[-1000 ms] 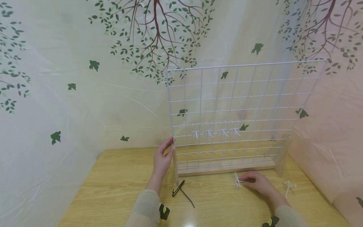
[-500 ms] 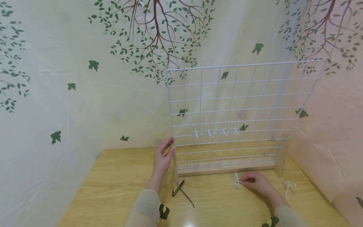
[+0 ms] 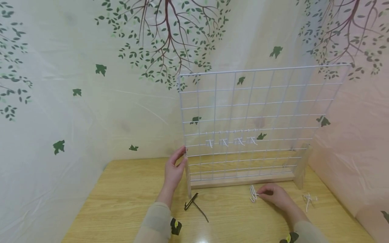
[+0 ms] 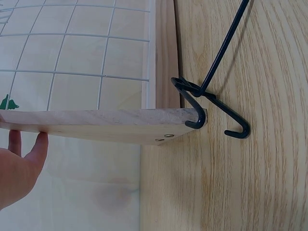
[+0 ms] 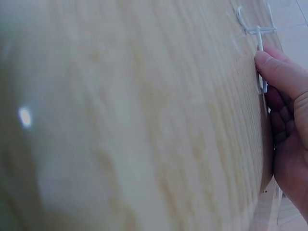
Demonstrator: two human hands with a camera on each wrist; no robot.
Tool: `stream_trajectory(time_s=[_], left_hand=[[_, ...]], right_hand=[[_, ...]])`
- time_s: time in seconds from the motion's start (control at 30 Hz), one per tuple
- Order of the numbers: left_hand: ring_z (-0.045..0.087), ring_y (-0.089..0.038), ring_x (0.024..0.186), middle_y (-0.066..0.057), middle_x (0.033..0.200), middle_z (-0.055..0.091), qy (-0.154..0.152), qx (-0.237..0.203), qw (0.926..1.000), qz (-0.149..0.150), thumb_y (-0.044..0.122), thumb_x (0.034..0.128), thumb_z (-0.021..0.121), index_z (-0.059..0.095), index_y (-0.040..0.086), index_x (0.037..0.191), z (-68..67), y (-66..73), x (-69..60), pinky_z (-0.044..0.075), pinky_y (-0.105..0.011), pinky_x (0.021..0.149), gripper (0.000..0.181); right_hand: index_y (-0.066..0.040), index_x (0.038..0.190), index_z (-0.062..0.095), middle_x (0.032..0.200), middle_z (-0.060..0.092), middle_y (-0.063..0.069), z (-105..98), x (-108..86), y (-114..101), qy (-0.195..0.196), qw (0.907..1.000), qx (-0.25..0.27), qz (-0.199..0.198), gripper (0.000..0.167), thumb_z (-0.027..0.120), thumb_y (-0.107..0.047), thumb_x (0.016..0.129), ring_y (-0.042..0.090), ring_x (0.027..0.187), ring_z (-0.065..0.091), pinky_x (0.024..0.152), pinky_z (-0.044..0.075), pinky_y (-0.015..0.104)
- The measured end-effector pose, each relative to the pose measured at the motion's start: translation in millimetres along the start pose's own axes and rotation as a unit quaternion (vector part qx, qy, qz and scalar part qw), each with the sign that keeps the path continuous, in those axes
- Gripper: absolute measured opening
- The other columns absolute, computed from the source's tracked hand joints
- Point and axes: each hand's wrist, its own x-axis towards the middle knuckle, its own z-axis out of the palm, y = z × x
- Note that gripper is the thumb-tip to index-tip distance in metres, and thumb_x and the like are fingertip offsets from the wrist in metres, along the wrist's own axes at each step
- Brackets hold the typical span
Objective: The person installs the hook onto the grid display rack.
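Observation:
A white wire grid rack (image 3: 250, 101) stands upright on a wooden base. My left hand (image 3: 174, 170) holds the upper part of its left wooden side post (image 4: 96, 118), with bent fingers and thumb at the post. White double hooks (image 3: 239, 141) hang in a row on the grid. Low over the table in front of the base, my right hand (image 3: 278, 197) pinches the stem of another white wire hook (image 3: 253, 194) between thumb and fingers. In the right wrist view the hook's stem (image 5: 260, 41) shows at the thumb tip.
A black wire hook (image 3: 190, 203) lies on the wooden table (image 3: 121, 202) by the left post's foot. Further white hooks (image 3: 308, 199) lie right of my right hand. A pale curtain (image 3: 136, 118) printed with trees and leaves closes off the back and sides.
The white hook in my right hand tilts very slightly. The left hand and the rack have not visibly moved.

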Motion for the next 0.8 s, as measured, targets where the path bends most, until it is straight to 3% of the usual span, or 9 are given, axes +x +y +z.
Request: stream_trajectory(time_s=[0.33,0.63,0.73,0.8], left_hand=[[0.051,-0.040,0.123,-0.027,0.132,0.057,0.001,0.002,1.0000,-0.004,-0.010,0.0925,0.059,0.055,-0.009,0.132,0.3,-1.8,-0.7,0.048,-0.053,0.099,0.039],[0.051,-0.034,0.125,-0.017,0.134,0.059,0.011,-0.011,0.9999,-0.005,-0.005,0.0934,0.061,0.058,-0.001,0.134,1.6,-35.8,6.1,0.048,-0.051,0.100,0.041],[0.052,-0.032,0.124,-0.016,0.133,0.060,0.011,-0.010,0.9999,0.003,-0.003,0.0938,0.062,0.059,0.001,0.134,1.3,-37.1,4.7,0.049,-0.049,0.099,0.040],[0.052,-0.034,0.124,-0.020,0.133,0.059,0.011,-0.011,0.9999,0.004,-0.004,0.0936,0.061,0.058,-0.002,0.133,1.6,-27.6,1.7,0.049,-0.051,0.099,0.039]], right_hand=[[-0.017,0.088,0.074,0.088,0.070,-0.006,1.2,1.1,-1.4,-0.005,0.9994,-0.011,0.032,0.006,0.078,-0.013,0.085,0.009,0.088,0.061,0.087,0.050,0.036],[-0.015,0.090,0.073,0.092,0.069,-0.006,1.8,-1.1,-3.7,0.006,0.9983,-0.020,0.054,0.005,0.077,-0.014,0.086,0.013,0.092,0.061,0.091,0.048,0.043],[-0.013,0.091,0.072,0.092,0.068,-0.006,1.8,-2.5,-6.2,0.003,0.9977,-0.020,0.065,0.005,0.076,-0.015,0.087,0.014,0.092,0.061,0.091,0.049,0.042],[-0.012,0.092,0.072,0.093,0.068,-0.005,1.8,-3.3,-8.7,0.004,0.9970,-0.019,0.074,0.006,0.076,-0.015,0.088,0.016,0.092,0.060,0.090,0.049,0.042]])
